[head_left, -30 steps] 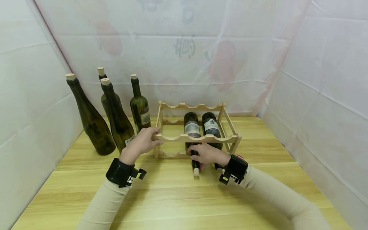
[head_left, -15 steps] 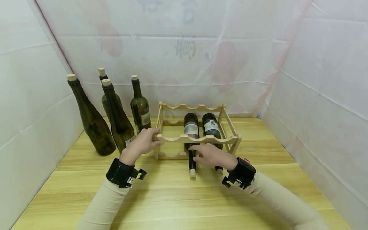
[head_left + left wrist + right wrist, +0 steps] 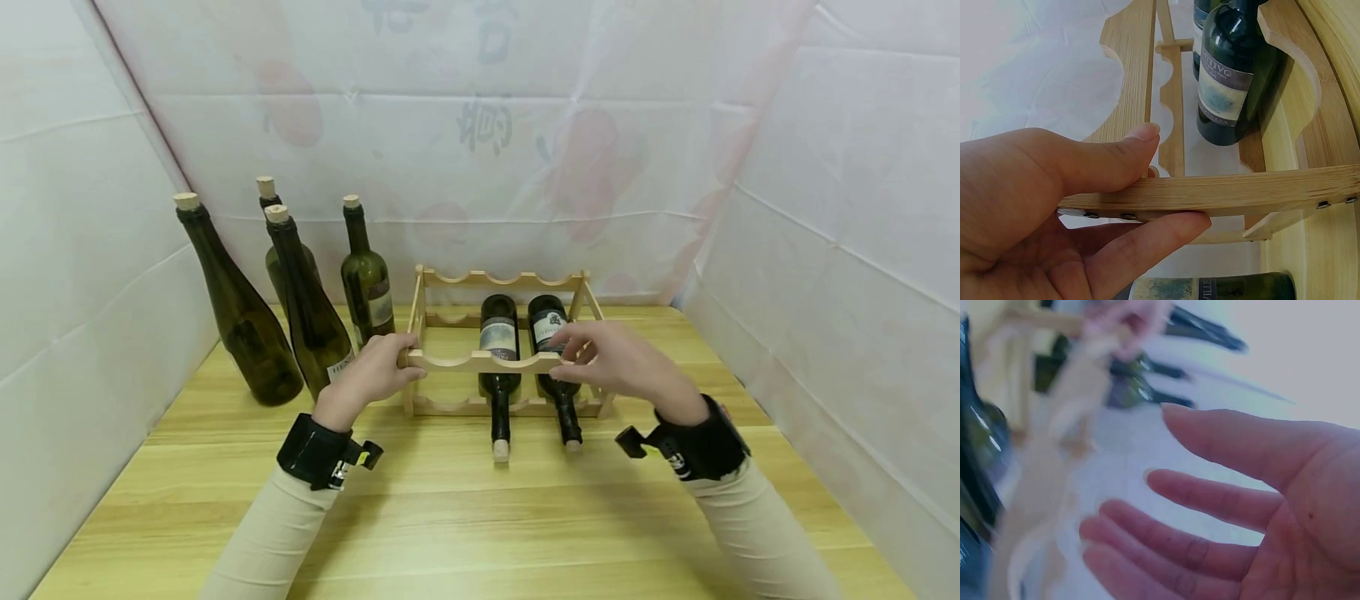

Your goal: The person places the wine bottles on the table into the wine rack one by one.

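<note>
A light wooden wine rack [image 3: 450, 364] stands on the table. My left hand [image 3: 371, 368] grips its front left corner; in the left wrist view, the thumb and fingers pinch a wooden rail [image 3: 1254, 192]. Two dark wine bottles lie side by side in the rack, their corked necks pointing toward me: a middle bottle [image 3: 498, 333] and a right bottle [image 3: 567, 417]. Over the rack's front right part hovers my right hand [image 3: 626, 364], fingers loosely bent and holding nothing. It hides part of the right bottle and the rack's right front corner.
Left of the rack, several corked green bottles stand upright: a tall one [image 3: 240, 325] farthest left, another [image 3: 311, 317] nearer my left hand, and a shorter one [image 3: 367, 287] close to the rack. White cloth walls [image 3: 495, 192] enclose the wooden table [image 3: 420, 508].
My right hand has let go of the middle bottle's neck and moved up and right, over the rack's front rail. That bottle's neck has shifted slightly left. My left hand stays put.
</note>
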{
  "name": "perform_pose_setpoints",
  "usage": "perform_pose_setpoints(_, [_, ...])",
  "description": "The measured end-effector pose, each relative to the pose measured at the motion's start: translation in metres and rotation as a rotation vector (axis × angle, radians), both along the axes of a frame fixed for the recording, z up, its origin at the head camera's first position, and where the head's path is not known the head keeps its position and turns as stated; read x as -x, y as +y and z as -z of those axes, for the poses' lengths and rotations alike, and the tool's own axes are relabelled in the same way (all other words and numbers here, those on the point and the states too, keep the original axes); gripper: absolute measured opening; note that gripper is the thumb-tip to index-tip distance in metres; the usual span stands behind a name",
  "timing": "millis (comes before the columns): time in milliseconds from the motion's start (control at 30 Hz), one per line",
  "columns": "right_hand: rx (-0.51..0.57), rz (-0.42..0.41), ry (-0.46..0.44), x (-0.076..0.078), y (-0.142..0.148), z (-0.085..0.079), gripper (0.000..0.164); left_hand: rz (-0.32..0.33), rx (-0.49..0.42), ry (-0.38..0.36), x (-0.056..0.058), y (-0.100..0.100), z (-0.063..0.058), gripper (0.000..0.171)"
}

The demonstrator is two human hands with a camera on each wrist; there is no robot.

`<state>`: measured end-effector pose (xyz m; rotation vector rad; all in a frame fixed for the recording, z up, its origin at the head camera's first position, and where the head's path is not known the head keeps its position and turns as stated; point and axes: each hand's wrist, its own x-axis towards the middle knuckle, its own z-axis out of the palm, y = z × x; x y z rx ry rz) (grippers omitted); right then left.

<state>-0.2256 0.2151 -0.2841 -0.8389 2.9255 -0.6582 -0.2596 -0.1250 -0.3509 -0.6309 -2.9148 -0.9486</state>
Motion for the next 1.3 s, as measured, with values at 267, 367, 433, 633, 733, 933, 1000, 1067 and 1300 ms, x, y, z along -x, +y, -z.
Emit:
perform_pose_setpoints(267, [-0.041,0.091,0.082,0.011,0.049,-0.01,0.066,0.003,0.002,0.0,-0.001,-0.001,0.0,0.024])
perform_pose_setpoints(367, [-0.057,0.103,0.068,0.02,0.062,-0.006,0.069,0.001,0.01,-0.003,-0.001,-0.001,0.001,0.023])
perform_pose_setpoints(433, [-0.045,0.119,0.026,0.025,0.068,-0.003,0.071,0.0,0.014,-0.006,-0.001,-0.001,0.002,0.023])
perform_pose_setpoints(633, [0.049,0.119,-0.085,0.037,0.081,0.01,0.072,0.005,0.005,-0.007,-0.001,-0.001,0.004,0.021])
perform_pose_setpoints(733, [0.088,0.083,-0.118,0.04,0.085,0.017,0.072,0.006,0.0,-0.006,-0.001,-0.002,0.004,0.022])
perform_pose_setpoints(933, [0.105,0.058,-0.204,0.047,0.086,0.023,0.07,-0.001,-0.008,0.002,0.0,-0.003,0.004,0.024])
perform_pose_setpoints(1000, [0.092,0.054,-0.196,0.049,0.086,0.026,0.065,0.0,-0.003,0.001,0.0,-0.003,0.004,0.023])
perform_pose_setpoints(1067, [0.069,0.052,-0.173,0.05,0.087,0.029,0.057,0.005,0.005,0.004,0.0,-0.002,0.004,0.021])
perform_pose_setpoints(1300, [-0.031,0.086,-0.101,0.052,0.086,0.031,0.029,0.024,0.019,0.048,0.002,-0.001,0.001,0.022])
